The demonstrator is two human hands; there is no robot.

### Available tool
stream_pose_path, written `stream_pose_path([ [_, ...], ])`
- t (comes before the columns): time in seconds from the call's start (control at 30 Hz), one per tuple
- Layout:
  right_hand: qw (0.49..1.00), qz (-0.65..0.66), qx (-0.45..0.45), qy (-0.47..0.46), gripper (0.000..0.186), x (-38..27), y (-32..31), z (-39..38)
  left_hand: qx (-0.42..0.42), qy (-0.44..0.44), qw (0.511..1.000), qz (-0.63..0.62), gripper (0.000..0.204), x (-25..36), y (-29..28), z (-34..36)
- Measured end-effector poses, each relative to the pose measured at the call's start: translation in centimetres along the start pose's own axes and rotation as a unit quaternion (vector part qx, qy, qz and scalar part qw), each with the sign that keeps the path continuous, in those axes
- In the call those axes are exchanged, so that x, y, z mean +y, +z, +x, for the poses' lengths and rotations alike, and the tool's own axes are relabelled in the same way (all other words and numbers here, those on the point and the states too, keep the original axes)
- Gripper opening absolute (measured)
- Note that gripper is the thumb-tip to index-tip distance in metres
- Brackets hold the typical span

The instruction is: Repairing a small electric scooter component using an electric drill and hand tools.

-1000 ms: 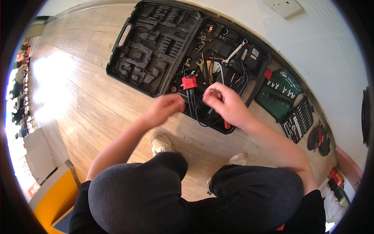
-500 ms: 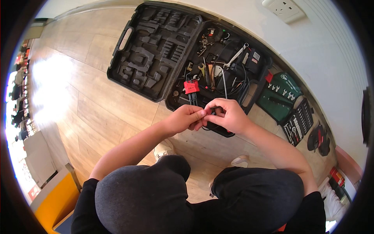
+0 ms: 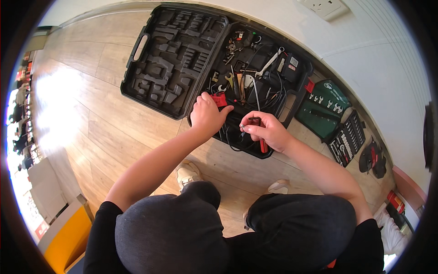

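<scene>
My right hand is above the near part of the open black tool case. Its thumb and forefinger pinch a small silver metal piece. A black bent rod, like a hex key, shows along the forefinger. Below this hand lies a red-handled tool, its other end hidden. Over the case's left side my left hand reaches to a hex key set with a red holder. Its thumb stands apart; the curled fingertips are partly hidden, and no grip on the set shows.
In the case lie a combination wrench, a long silver rod, cables and small hardware. Its moulded lid lies open to the left. Right of it are a green wrench pouch, a socket set and dark gloves.
The hands, together before, have parted. My left hand has moved up and left to the red hex key holder. My right hand stays near its place with the small metal piece.
</scene>
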State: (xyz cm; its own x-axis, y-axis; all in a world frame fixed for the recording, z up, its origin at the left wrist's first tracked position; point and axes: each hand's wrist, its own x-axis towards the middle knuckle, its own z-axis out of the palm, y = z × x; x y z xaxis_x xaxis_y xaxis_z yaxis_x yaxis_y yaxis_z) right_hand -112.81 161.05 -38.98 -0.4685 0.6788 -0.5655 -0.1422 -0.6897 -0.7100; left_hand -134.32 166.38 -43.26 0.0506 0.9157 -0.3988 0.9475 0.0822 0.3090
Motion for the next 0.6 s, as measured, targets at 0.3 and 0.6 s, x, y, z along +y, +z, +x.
stream_pose_path([
  [0.3,0.987,0.16,-0.017,-0.007,0.013,-1.5,-1.5,-0.4,0.022,0.002,0.982,-0.189,0.074,-2.0,-0.8,-0.7],
  [0.6,0.99,0.057,-0.036,-0.127,0.01,-10.0,0.1,-3.9,-0.14,0.154,0.728,-0.653,0.071,-0.5,-6.9,-5.7],
])
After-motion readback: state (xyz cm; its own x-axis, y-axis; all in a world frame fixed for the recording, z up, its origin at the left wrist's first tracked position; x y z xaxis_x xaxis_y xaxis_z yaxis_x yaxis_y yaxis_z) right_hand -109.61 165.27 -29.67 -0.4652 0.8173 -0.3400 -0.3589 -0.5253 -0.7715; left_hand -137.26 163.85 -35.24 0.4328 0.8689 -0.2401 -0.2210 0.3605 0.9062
